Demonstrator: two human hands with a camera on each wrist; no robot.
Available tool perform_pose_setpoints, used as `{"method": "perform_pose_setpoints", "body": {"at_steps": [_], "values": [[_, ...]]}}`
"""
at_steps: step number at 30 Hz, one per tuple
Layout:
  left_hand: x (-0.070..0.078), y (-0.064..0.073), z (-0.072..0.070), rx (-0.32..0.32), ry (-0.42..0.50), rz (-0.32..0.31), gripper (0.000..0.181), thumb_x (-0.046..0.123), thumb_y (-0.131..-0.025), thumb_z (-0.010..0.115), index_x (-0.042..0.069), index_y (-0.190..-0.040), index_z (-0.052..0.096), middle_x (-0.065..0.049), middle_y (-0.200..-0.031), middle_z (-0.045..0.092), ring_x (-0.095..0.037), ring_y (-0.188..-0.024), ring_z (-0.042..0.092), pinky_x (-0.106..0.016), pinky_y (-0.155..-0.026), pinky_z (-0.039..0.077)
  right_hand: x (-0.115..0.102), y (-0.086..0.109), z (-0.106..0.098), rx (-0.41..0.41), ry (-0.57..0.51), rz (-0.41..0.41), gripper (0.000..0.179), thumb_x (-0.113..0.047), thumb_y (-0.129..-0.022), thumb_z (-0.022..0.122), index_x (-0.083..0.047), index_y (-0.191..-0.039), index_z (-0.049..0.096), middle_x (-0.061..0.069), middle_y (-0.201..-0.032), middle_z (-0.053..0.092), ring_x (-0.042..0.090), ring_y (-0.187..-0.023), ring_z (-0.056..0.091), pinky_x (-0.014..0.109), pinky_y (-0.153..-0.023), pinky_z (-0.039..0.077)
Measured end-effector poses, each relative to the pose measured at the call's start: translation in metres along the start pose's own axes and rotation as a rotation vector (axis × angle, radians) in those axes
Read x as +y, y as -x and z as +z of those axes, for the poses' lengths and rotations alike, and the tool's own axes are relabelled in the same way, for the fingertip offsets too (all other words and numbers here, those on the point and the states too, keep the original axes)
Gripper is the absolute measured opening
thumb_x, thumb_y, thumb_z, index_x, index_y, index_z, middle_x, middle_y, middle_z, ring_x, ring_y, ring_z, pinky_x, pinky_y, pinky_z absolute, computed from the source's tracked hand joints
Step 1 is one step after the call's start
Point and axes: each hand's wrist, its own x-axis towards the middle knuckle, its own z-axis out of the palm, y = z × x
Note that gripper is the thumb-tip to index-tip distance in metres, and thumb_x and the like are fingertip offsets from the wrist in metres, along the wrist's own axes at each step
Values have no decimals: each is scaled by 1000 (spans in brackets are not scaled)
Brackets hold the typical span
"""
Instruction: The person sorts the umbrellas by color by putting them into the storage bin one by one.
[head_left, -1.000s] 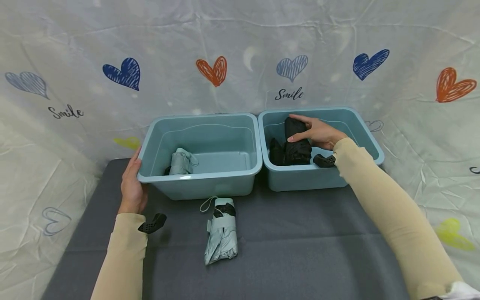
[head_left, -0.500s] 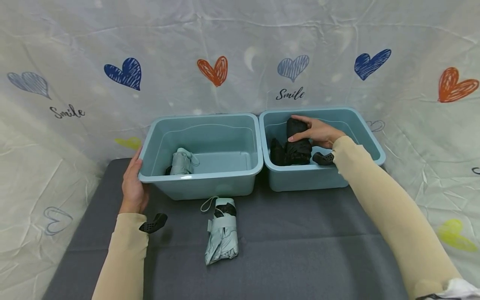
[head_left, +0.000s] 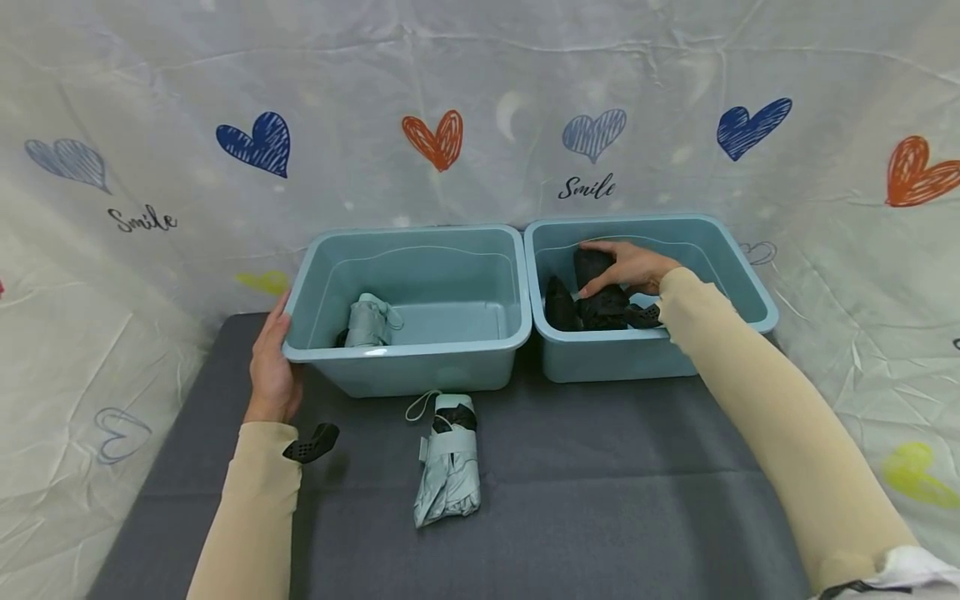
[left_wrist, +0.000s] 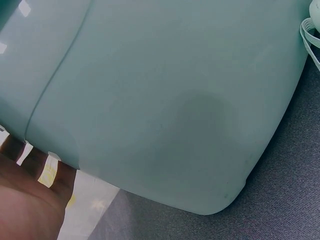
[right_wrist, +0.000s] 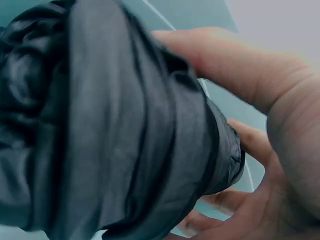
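Observation:
My right hand (head_left: pixel 633 267) grips a folded black umbrella (head_left: pixel 594 265) inside the right-hand blue bin (head_left: pixel 618 358). In the right wrist view the thumb lies along one side of the umbrella's dark cloth (right_wrist: pixel 120 120) and the fingers go round behind it. Another black folded item (head_left: pixel 560 305) lies just left of it in the bin. My left hand (head_left: pixel 272 367) rests its straight fingers against the outer left side of the left-hand blue bin (head_left: pixel 405 372); the left wrist view shows these fingers (left_wrist: pixel 37 162) at the bin's wall. A grey-green folded umbrella (head_left: pixel 369 322) lies in that bin.
A pale green folded umbrella (head_left: pixel 450 467) with a wrist loop lies on the dark grey tablecloth (head_left: pixel 585 500) before the left bin. The two bins stand side by side against a white curtain (head_left: pixel 337 183) printed with hearts.
My right hand has lowered slightly, and the black umbrella's upper end has sunk deeper into the right bin. The left hand keeps its place at the left bin. The head view has shifted slightly.

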Motion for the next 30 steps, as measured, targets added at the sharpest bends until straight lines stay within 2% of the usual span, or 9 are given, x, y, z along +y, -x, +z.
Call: {"method": "perform_pose_setpoints", "body": {"at_steps": [5,10,14,17,21,25,30], "values": [[1,0,0,-7,1,-3,48,38,-112,30,33,-160,33,1,-165,25,-23,-147,25,-47,-118,17,-1,-3,2,-7,62,24,101,-12,-87,81,-20,-165,16,23,-159,21,42,-134,40,62,-107,35],[1,0,0,-11,3,-2,48,37,-112,30,34,-160,32,1,-165,25,-23,-147,24,-47,-118,17,-2,-3,5,-22,99,22,101,-10,-87,81,-18,-165,16,23,-159,21,41,-128,45,56,-102,41],[1,1,0,-12,7,1,48,36,-112,30,33,-160,33,1,-165,25,-23,-148,24,-47,-119,16,-2,-6,6,-26,116,48,101,-8,-87,80,-17,-165,16,25,-156,25,42,-128,46,56,-99,45],[1,1,0,-5,5,-3,48,37,-112,30,33,-160,33,2,-165,26,-23,-147,25,-47,-119,16,-2,-7,6,-30,87,68,97,-7,-90,76,-16,-165,15,27,-151,36,44,-130,46,56,-99,45],[1,1,0,2,-2,-5,49,37,-112,30,32,-161,32,2,-165,26,-22,-147,25,-48,-119,16,0,-7,6,-44,-11,83,89,-9,-96,71,-15,-165,15,27,-144,46,44,-127,47,55,-101,45],[2,1,0,1,-5,-5,49,37,-112,29,33,-160,32,2,-165,26,-22,-147,25,-48,-119,16,0,-4,5,-63,-60,104,86,-15,-97,70,-16,-164,16,22,-148,42,44,-131,44,58,-102,43],[2,2,1,1,-8,-6,48,37,-112,29,34,-160,33,2,-165,26,-22,-147,25,-48,-119,16,-3,0,3,-61,-62,95,84,-18,-99,69,-16,-164,17,23,-152,42,45,-137,41,60,-102,42]]}}
